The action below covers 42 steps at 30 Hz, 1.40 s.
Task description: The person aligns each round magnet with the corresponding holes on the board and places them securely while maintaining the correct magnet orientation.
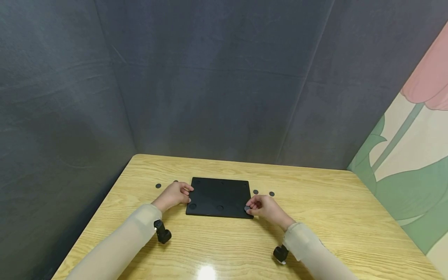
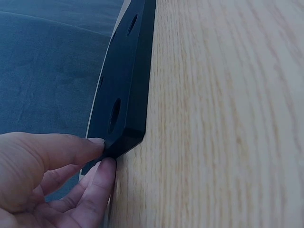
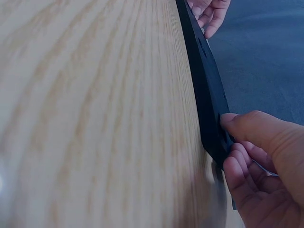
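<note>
A flat black rectangular board [image 1: 219,196] with round recesses lies on the wooden table. My left hand [image 1: 175,193] grips its left edge. One fingertip lies on the board's top and another against its side, close to a corner recess [image 2: 115,115]. Over the near right corner, my right hand [image 1: 264,206] pinches a small dark grey disc [image 1: 247,208] at the corner recess. The right wrist view shows the thumb on the board's top and the other fingers curled at its edge, largely covering the disc.
Loose dark discs lie on both sides: one disc [image 1: 158,186] and another partly behind the left hand [image 1: 175,181], then two to the right, a nearer disc [image 1: 256,192] and a farther disc [image 1: 272,193]. A dark curtain [image 1: 217,85] hangs behind the table [image 1: 315,194].
</note>
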Motion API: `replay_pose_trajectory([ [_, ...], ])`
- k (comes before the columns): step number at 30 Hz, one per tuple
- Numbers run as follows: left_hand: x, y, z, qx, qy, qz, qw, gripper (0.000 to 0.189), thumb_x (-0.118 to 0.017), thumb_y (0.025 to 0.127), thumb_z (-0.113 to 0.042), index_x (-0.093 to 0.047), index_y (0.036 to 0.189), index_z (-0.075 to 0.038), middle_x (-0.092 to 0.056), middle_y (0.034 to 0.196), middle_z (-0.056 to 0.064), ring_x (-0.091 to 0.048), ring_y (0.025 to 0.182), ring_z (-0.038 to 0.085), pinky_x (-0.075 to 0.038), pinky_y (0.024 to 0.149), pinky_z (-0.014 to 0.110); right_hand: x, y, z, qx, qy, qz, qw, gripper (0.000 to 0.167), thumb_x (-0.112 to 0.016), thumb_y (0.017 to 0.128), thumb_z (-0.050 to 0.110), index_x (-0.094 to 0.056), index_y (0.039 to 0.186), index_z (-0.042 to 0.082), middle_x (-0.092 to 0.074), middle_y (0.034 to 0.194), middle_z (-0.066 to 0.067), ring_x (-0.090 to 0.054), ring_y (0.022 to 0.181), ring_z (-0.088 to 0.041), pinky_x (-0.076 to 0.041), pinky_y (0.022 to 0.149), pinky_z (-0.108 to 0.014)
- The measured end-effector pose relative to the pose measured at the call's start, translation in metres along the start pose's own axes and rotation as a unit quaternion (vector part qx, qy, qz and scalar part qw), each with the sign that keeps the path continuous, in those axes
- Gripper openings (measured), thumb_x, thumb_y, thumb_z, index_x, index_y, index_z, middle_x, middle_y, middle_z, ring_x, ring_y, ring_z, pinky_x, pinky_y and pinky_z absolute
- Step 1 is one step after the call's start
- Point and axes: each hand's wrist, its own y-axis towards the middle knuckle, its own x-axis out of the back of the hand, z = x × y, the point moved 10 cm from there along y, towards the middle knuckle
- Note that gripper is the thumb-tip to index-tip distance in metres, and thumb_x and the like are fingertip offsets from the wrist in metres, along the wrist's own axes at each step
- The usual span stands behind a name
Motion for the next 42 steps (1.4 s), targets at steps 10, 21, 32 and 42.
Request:
replay_pose_trajectory([
  [10, -0.0002, 0.0005, 0.0002, 0.0, 0.005, -0.002, 1.0, 0.037, -0.07, 0.08, 0.003, -0.067, 0.116, -0.003, -0.06, 0.099, 0.012, -0.054, 0.084, 0.02, -0.047, 0.071, 0.03, -0.0015, 0.0012, -0.0019, -0.003, 0.0, 0.011, 0.9999, 0.014, -0.075, 0.082, 0.006, -0.067, 0.092, 0.001, -0.062, 0.083, -0.003, -0.055, 0.074, -0.013, -0.047, 0.065, -0.02],
  [21, 0.0, 0.0, 0.0005, 0.002, 0.0, -0.002, 1.0, 0.037, -0.07, 0.079, 0.003, -0.067, 0.116, -0.004, -0.06, 0.1, 0.012, -0.054, 0.085, 0.021, -0.047, 0.071, 0.03, -0.0024, 0.0012, 0.0027, 0.002, -0.001, 0.025, 0.9997, 0.015, -0.075, 0.082, 0.006, -0.067, 0.093, 0.0, -0.061, 0.082, -0.003, -0.054, 0.074, -0.012, -0.047, 0.065, -0.019],
  [32, 0.0, 0.0013, 0.0012, 0.002, 0.0, -0.001, 1.0, 0.038, -0.07, 0.079, 0.002, -0.067, 0.116, -0.004, -0.06, 0.1, 0.011, -0.054, 0.084, 0.021, -0.047, 0.071, 0.03, -0.0037, 0.0019, 0.001, -0.003, 0.007, 0.035, 0.9994, 0.014, -0.074, 0.081, 0.002, -0.067, 0.093, -0.001, -0.061, 0.082, -0.004, -0.053, 0.075, -0.014, -0.046, 0.064, -0.019],
  [42, 0.0003, 0.0029, 0.0008, 0.004, 0.008, -0.001, 1.0, 0.037, -0.07, 0.079, 0.002, -0.067, 0.116, -0.005, -0.06, 0.1, 0.011, -0.055, 0.085, 0.021, -0.047, 0.072, 0.031, -0.0028, 0.0022, -0.0003, -0.019, 0.011, 0.035, 0.9992, 0.014, -0.074, 0.082, 0.003, -0.067, 0.093, -0.001, -0.061, 0.083, -0.003, -0.053, 0.075, -0.014, -0.046, 0.065, -0.02],
])
